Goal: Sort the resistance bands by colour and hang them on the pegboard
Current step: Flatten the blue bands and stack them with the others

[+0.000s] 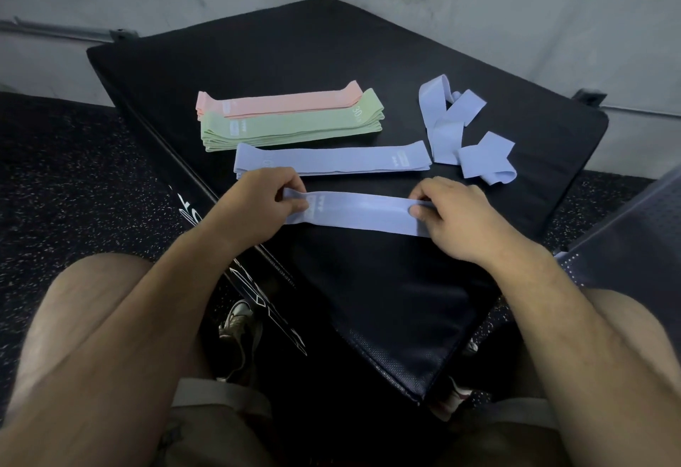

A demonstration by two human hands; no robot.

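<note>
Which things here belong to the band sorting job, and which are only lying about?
For the job: held blue band, pinched by left hand and right hand; flat blue band; tangled blue bands; green stack; pink stack.
Only lying about: black pad; speckled floor.

Everything is carried by a black padded block with a finely textured top, which is set on dark speckled rubber flooring. On it are laid a stack of flat pink fabric bands, a touching stack of pale green fabric bands, one flattened lilac-blue band, a loose heap of lilac-blue bands at the right, and a nearer lilac-blue band, stretched flat.
</note>
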